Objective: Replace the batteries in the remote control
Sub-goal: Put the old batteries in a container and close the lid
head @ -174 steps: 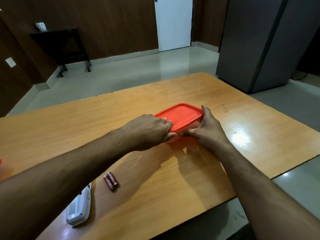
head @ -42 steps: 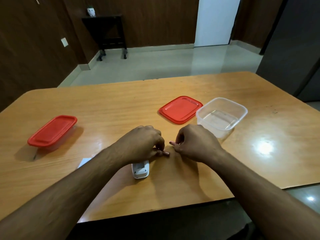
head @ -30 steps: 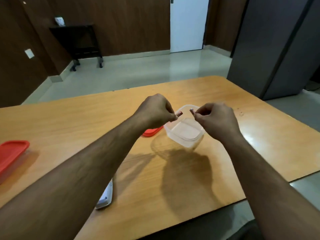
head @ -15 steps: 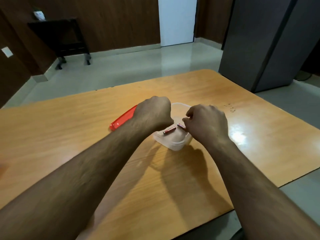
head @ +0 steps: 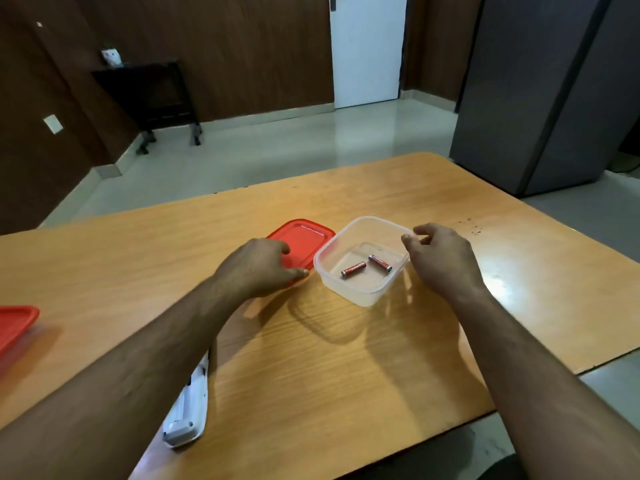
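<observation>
two batteries [head: 366,265] lie in the clear tub [head: 360,293]; left hand [head: 260,268] and right hand [head: 439,260] hover slack, holding nothing.

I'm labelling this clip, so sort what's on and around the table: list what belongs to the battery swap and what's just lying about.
Belongs to the job:
- two red batteries in the clear plastic container
- red lid beside it, under the left hand
- white remote control
- right hand

Lying about:
- second red-lidded container at the left edge
- dark side table
- grey cabinet
</observation>
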